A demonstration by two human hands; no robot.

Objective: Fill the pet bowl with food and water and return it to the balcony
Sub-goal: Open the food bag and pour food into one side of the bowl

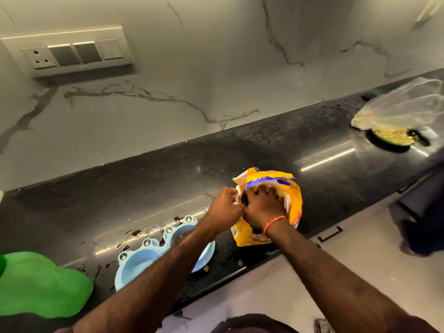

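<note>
A yellow pet food bag [294,200] stands on the black countertop [149,188], its torn top open. My left hand [224,209] pinches the bag's left rim. My right hand [263,207], with an orange thread at the wrist, reaches into the bag's mouth with fingers curled; whether it holds food is hidden. A light blue double pet bowl [141,258] with frog-eye bumps sits near the front edge, left of the bag, partly under my left forearm. A few brown kibble pieces lie by the bowl's right side.
Water drops spread on the counter behind the bowl. A bright green shape [40,284] covers the counter's near left. At the far right a clear plastic bag [403,109] lies over a green dish with crumbs. A switch panel [69,54] is on the marble wall.
</note>
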